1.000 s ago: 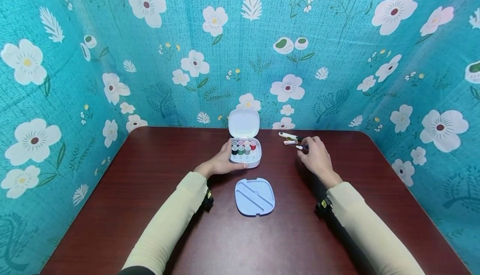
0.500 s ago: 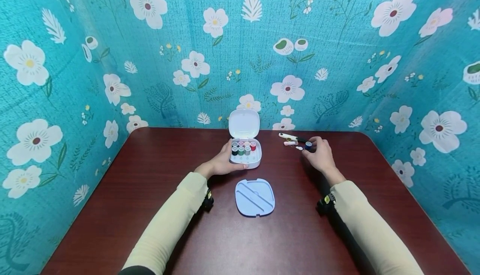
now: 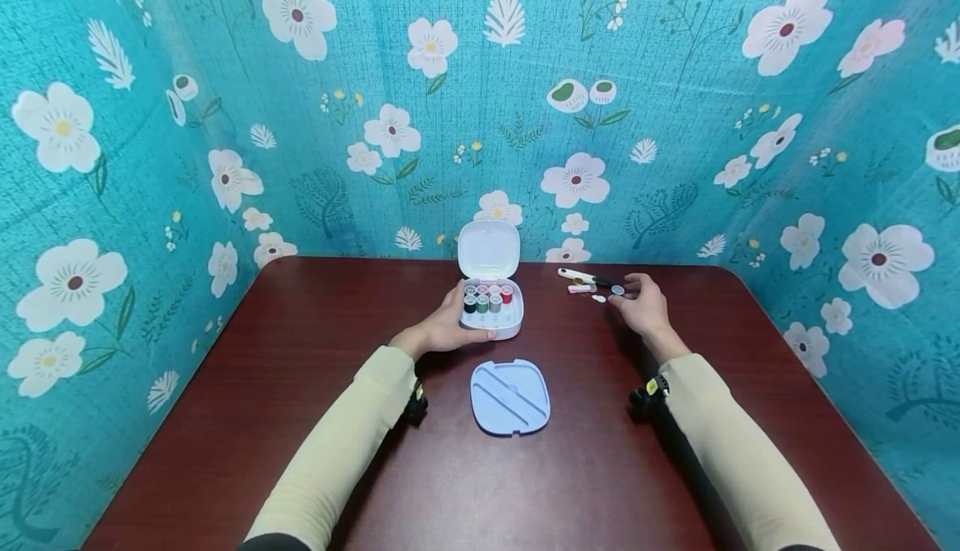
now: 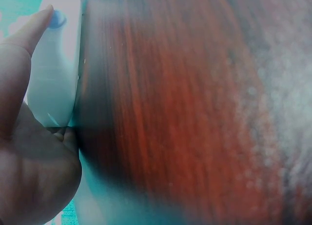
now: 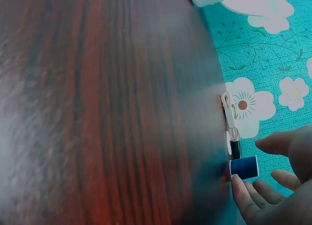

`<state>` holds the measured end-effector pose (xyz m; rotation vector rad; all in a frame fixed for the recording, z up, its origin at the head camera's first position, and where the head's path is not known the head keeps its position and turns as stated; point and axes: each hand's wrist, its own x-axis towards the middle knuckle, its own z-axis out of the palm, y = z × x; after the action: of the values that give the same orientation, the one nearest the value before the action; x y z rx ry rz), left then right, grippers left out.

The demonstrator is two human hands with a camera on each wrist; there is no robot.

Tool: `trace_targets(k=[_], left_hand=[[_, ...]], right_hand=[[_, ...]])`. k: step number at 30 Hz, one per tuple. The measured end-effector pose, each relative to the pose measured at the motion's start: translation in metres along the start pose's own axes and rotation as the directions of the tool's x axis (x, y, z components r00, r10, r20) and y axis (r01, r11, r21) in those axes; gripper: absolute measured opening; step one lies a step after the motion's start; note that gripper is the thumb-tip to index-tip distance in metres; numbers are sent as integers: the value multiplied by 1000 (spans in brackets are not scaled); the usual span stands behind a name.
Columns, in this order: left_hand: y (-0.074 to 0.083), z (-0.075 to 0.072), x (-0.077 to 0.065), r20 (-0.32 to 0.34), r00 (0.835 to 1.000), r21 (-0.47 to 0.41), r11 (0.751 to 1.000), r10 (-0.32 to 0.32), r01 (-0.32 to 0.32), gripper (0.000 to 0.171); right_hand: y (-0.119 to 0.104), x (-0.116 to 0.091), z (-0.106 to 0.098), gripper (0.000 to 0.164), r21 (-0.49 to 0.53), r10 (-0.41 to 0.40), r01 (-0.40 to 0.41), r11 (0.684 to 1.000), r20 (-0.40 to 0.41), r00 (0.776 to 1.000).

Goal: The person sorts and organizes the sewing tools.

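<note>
Right hand [image 3: 647,308], fingers [image 5: 245,196] parted, beside upright blue spool [image 5: 245,167].

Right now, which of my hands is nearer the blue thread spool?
Right. Your right hand is immediately beside the blue thread spool; contact is hard to tell. Your left hand is well off to the spool's left, holding the white sewing box.

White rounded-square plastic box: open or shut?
Open: the white plastic box has its rounded lid raised at the back, exposing coloured thread spools inside.
</note>
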<state>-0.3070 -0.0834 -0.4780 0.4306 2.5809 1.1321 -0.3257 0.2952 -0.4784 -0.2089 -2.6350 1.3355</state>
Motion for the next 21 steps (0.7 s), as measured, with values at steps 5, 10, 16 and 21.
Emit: trace_targets(k=[5, 10, 16, 21], left_hand=[[-1, 1, 1, 0, 1000, 19, 1000, 8, -8, 130], [-2, 1, 2, -2, 1000, 32, 999, 10, -10, 128], [-1, 0, 1, 4, 1000, 27, 1000, -2, 2, 129], [0, 0, 0, 6, 1000, 23, 1000, -9, 9, 130]], right_hand=[[0, 4, 4, 52, 32, 38, -38, 999, 2, 999], [0, 7, 7, 41, 27, 49, -49, 998, -2, 999], [0, 8, 11, 30, 10, 48, -48, 999, -5, 999], [-2, 7, 12, 28, 31, 43, -43, 999, 7, 999]])
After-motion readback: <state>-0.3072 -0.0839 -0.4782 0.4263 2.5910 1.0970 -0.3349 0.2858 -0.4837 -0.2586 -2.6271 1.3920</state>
